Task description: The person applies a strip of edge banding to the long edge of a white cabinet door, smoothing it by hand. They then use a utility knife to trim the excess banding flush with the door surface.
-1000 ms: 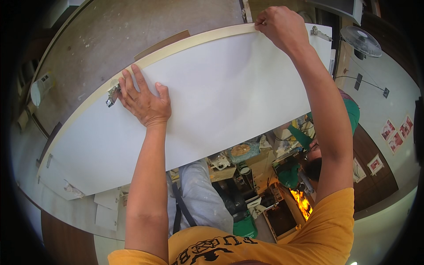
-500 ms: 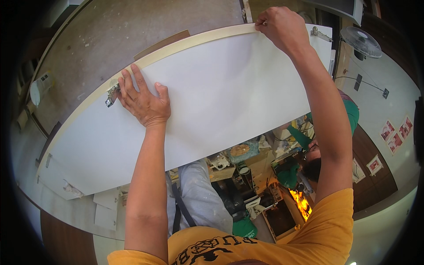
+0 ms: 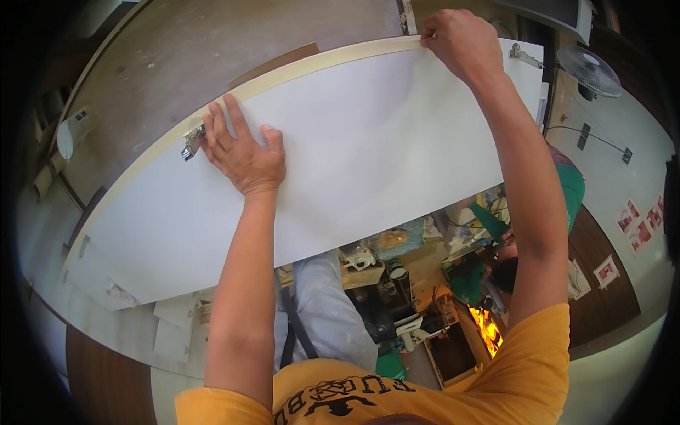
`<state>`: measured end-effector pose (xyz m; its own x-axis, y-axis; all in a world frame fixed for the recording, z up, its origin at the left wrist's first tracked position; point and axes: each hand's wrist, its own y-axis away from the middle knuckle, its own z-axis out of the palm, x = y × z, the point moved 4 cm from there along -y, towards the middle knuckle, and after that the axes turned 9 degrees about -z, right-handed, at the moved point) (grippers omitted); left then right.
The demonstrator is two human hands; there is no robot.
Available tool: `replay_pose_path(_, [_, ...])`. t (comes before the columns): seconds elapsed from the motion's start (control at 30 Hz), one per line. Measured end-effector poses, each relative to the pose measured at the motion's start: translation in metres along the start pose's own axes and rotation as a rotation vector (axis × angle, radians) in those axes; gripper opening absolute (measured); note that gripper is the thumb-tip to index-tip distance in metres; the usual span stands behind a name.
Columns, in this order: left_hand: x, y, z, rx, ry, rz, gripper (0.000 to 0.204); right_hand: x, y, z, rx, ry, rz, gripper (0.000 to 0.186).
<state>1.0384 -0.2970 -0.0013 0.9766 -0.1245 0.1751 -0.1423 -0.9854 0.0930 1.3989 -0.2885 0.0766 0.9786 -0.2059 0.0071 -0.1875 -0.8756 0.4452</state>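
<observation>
While a wide, flat white board lies before me, my left hand rests spread on it, gripping nothing, beside a shiny silver metal hinge. My right hand pinches a long, thin cream strip along the board's far edge. Farther off is a round grey fan.

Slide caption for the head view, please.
Left hand spread on a white panel, right hand curled at the cream strip along its far edge.
</observation>
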Motion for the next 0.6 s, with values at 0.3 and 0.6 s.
replay_pose_path(0.3, [0.078,0.002,0.018,-0.059,0.239,0.023,0.088,0.002,-0.001,0.002,0.143,0.069,-0.024,0.008])
replay_pose_path(0.6, [0.205,-0.007,0.04,-0.172,0.301,0.54,0.072,-0.006,-0.004,0.0,0.023,0.03,0.032,0.018])
